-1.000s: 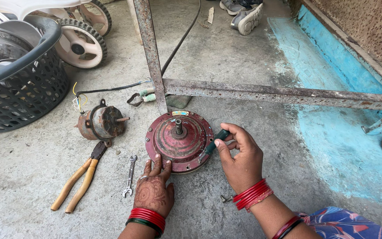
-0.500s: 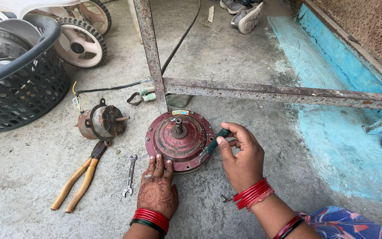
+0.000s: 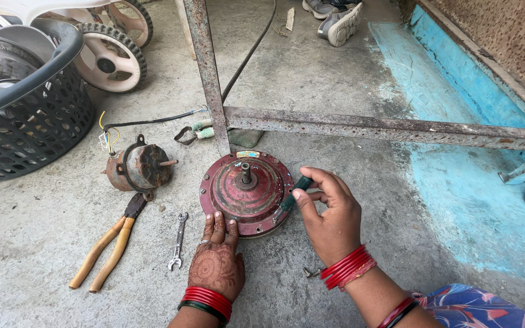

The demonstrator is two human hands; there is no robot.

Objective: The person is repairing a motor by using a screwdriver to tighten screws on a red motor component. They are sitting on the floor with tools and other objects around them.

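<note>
A round red fan motor housing [image 3: 238, 194] with a short shaft in its middle lies flat on the concrete floor. My left hand [image 3: 217, 258] rests on its near rim, fingers spread, pressing it down. My right hand [image 3: 329, 212] grips a green-handled screwdriver [image 3: 293, 194], its tip set against the housing's right edge. Both wrists wear red bangles.
A small rusty motor [image 3: 141, 167] with loose wires, yellow-handled pliers [image 3: 110, 243] and a small spanner [image 3: 178, 240] lie left of the housing. A black basket [image 3: 28, 115] stands far left. A rusty metal frame [image 3: 360, 124] crosses behind. A screw [image 3: 308, 273] lies near my right wrist.
Almost nothing differs. My right hand has shifted very slightly on the screwdriver; my left hand stays on the housing's rim.
</note>
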